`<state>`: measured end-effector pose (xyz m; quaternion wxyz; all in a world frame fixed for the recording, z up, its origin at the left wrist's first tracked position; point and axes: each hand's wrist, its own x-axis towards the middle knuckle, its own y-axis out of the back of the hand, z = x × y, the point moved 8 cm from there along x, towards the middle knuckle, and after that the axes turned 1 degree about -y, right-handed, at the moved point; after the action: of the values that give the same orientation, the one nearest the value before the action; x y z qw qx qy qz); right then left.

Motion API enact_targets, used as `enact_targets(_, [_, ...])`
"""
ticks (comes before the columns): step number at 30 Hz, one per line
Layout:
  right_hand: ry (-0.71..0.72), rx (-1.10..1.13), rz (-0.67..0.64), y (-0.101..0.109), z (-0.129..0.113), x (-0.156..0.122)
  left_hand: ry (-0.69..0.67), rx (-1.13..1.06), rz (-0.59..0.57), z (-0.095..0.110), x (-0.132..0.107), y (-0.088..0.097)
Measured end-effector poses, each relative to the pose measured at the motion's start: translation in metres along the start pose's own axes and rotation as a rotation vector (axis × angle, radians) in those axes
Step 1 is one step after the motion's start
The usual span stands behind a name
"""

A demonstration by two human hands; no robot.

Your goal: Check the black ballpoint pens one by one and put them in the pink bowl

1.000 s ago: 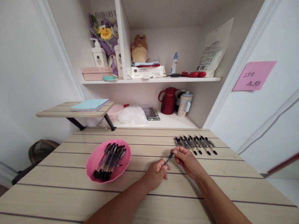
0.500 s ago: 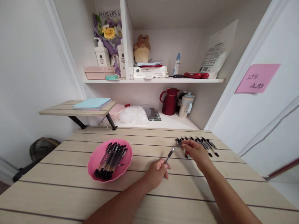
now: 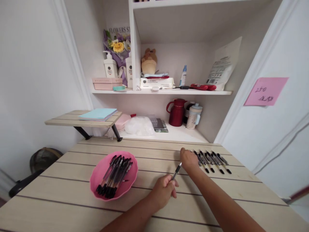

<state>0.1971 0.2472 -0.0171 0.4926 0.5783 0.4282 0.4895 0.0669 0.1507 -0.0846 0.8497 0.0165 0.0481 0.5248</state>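
Note:
My left hand [image 3: 165, 190] is closed around an uncapped pen [image 3: 177, 170] with a black grip, its bare tip pointing up and to the right. Just beyond that tip is my right hand [image 3: 189, 160], at the left end of a row of black pens [image 3: 212, 159]. Its fingers are drawn together, and the back of the hand hides whatever they hold. In the row, pens and black caps lie side by side. To the left of my left hand stands a pink scalloped bowl [image 3: 94, 172] with several black capped pens [image 3: 115, 175] in it.
The wooden table [image 3: 135, 219] has dark grooves. A small raised shelf [image 3: 62, 120] at the back left carries blue paper [image 3: 98, 113]. Behind the table are a red jug [image 3: 176, 112], a pale cup [image 3: 194, 116] and a plastic bag [image 3: 140, 126].
My right hand has shifted left, now covering the left end of the pen row. The left hand keeps the pen. The view has tilted upward a little.

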Motion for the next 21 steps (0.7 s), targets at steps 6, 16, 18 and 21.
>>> enact_targets(6, [0.049, 0.012, -0.026, -0.004, -0.007, -0.02, 0.0, -0.017, 0.002, -0.001, 0.001, 0.0])
enact_targets(16, [0.034, 0.303, -0.014, -0.006, 0.016, -0.06, -0.005, -0.021, 0.003, 0.006, -0.003, 0.0])
enact_targets(18, [-0.02, 0.67, -0.003, -0.002, 0.027, -0.062, -0.013, -0.011, 0.006, 0.009, -0.004, 0.0])
enact_targets(21, [-0.109, 1.37, -0.073, -0.004, 0.036, -0.067, -0.033, 0.025, 0.005, 0.014, -0.006, -0.001])
